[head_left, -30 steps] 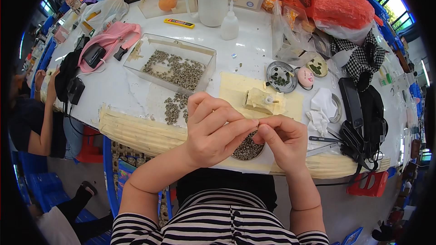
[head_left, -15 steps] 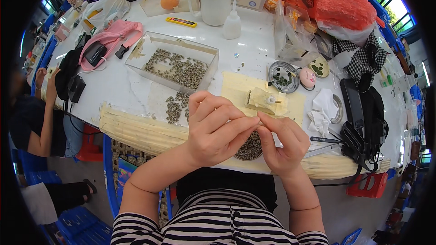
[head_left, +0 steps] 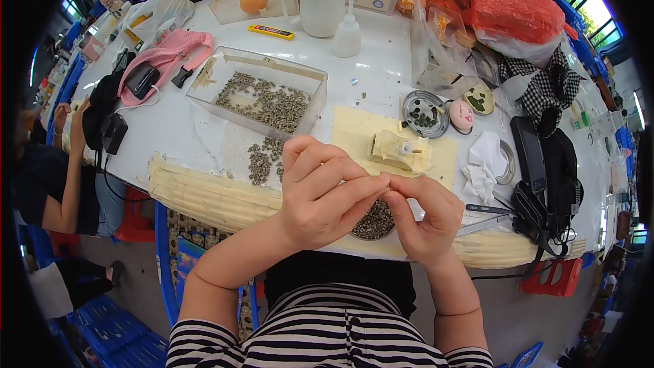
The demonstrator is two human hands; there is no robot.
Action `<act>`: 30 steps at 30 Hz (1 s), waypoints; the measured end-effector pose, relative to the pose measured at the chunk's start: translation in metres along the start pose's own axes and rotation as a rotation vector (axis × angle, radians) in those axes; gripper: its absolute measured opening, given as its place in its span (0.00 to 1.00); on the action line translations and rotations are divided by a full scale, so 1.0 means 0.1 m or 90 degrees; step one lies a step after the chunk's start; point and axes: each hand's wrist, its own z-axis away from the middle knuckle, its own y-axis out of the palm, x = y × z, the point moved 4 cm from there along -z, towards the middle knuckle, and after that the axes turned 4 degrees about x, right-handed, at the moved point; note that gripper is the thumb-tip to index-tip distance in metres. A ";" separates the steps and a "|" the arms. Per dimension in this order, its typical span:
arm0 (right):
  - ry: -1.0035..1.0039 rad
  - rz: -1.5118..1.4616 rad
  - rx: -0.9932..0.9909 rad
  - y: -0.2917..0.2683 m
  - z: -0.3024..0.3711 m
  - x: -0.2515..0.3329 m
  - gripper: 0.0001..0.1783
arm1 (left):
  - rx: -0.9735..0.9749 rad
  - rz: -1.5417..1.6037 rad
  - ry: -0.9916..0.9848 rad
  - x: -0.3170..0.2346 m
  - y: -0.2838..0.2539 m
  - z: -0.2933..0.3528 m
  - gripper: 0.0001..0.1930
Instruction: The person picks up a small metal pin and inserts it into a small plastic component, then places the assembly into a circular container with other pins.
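My left hand (head_left: 323, 194) and my right hand (head_left: 428, 218) meet fingertip to fingertip above the table's near edge. Both are closed in a pinch; whatever sits between the tips is too small and covered to make out. Beneath them, partly hidden, is a round dish of small metallic pieces (head_left: 375, 221). Just beyond my right hand stands a block wrapped in cream tape (head_left: 392, 152), with a small white nub and a peg on it. It rests on a cream sheet (head_left: 347, 126). Loose metallic pieces (head_left: 259, 165) lie to the left of my left hand.
A clear tray (head_left: 204, 99) holds many similar pieces. Round tins (head_left: 407, 123) with dark green bits, tweezers (head_left: 487, 209) and crumpled white tissue (head_left: 479, 184) lie right. Farther back stand a dropper bottle (head_left: 347, 37) and white mug (head_left: 323, 7). Another person (head_left: 61, 184) sits at far left.
My hands stay almost in place, with the pinched fingertips shifting very slightly. At far left, the other person's foot has moved.
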 end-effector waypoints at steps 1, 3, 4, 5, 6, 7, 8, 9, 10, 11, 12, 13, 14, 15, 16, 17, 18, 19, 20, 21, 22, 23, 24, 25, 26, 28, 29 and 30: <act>0.024 -0.010 0.017 -0.01 0.00 0.01 0.09 | -0.001 -0.002 -0.006 0.00 0.00 0.01 0.15; 0.065 -0.042 0.039 0.00 0.01 0.00 0.07 | 0.000 0.000 -0.012 0.01 0.01 0.02 0.15; 0.084 -0.065 0.044 0.01 0.02 -0.02 0.07 | 0.000 0.003 -0.012 0.01 0.01 0.03 0.15; 0.102 -0.087 0.050 0.02 0.02 -0.04 0.07 | 0.001 0.006 -0.013 0.01 0.02 0.03 0.15; 0.097 -0.095 0.047 0.02 0.02 -0.04 0.07 | 0.001 0.008 -0.012 0.01 0.01 0.03 0.15; 0.092 -0.104 0.044 0.02 0.02 -0.05 0.08 | 0.001 0.011 -0.011 0.00 0.01 0.02 0.15; 0.087 -0.112 0.041 0.02 0.01 -0.06 0.08 | 0.001 0.013 -0.010 0.00 0.00 0.02 0.15; 0.086 -0.113 0.038 0.02 0.02 -0.06 0.08 | 0.002 0.014 -0.009 0.00 0.01 0.02 0.15; 0.086 -0.113 0.035 0.02 0.02 -0.06 0.08 | 0.002 0.014 -0.008 0.00 0.01 0.02 0.15; 0.086 -0.114 0.032 0.02 0.02 -0.06 0.08 | 0.003 0.014 -0.007 0.00 0.01 0.02 0.14; 0.079 -0.105 0.029 0.02 0.02 -0.05 0.08 | 0.002 0.013 -0.008 0.00 0.01 0.02 0.14; 0.072 -0.095 0.026 0.01 0.02 -0.05 0.08 | 0.001 0.011 -0.009 0.00 0.01 0.02 0.14; 0.065 -0.086 0.024 0.01 0.01 -0.04 0.08 | 0.000 0.010 -0.009 0.00 0.01 0.02 0.14; 0.060 -0.075 0.021 0.01 0.01 -0.04 0.08 | 0.001 0.009 -0.009 0.00 0.01 0.02 0.14; 0.054 -0.065 0.018 0.01 0.02 -0.04 0.09 | 0.001 0.008 -0.009 0.00 0.01 0.02 0.14; 0.049 -0.055 0.016 0.01 0.02 -0.04 0.09 | 0.002 0.008 -0.009 0.00 0.01 0.02 0.14; 0.045 -0.051 0.011 0.01 0.02 -0.04 0.09 | 0.003 0.007 -0.005 0.00 0.00 0.01 0.15; 0.040 -0.046 0.007 0.02 0.02 -0.04 0.09 | 0.005 0.007 -0.002 0.00 0.00 0.00 0.16; 0.035 -0.042 0.003 0.02 0.02 -0.03 0.09 | 0.006 0.006 0.002 0.00 -0.01 0.00 0.17; 0.029 -0.031 0.002 0.01 0.02 -0.03 0.09 | 0.007 0.006 0.002 0.00 0.00 0.00 0.17; 0.023 -0.019 0.001 0.01 0.01 -0.02 0.09 | 0.007 0.007 0.003 0.00 0.00 0.00 0.17; 0.017 -0.008 0.000 0.01 0.01 -0.02 0.09 | 0.007 0.007 0.003 0.00 0.00 -0.01 0.17; 0.011 -0.005 -0.004 0.01 0.01 -0.01 0.09 | 0.007 0.007 0.003 0.00 0.00 -0.01 0.16; 0.005 -0.002 -0.008 0.01 0.00 0.00 0.09 | 0.006 0.008 0.003 0.00 0.00 -0.01 0.16; 0.000 0.002 -0.012 0.00 0.00 0.00 0.09 | 0.006 0.008 0.003 0.00 0.00 -0.01 0.16; 0.004 0.002 -0.009 0.01 -0.01 0.01 0.09 | 0.008 0.008 0.001 0.00 0.00 -0.01 0.16; 0.006 0.002 -0.008 0.01 -0.01 0.01 0.09 | 0.008 0.008 0.000 0.00 0.00 -0.01 0.16; 0.004 0.002 -0.008 0.01 -0.01 0.01 0.09 | 0.009 0.008 0.001 0.00 0.00 -0.01 0.16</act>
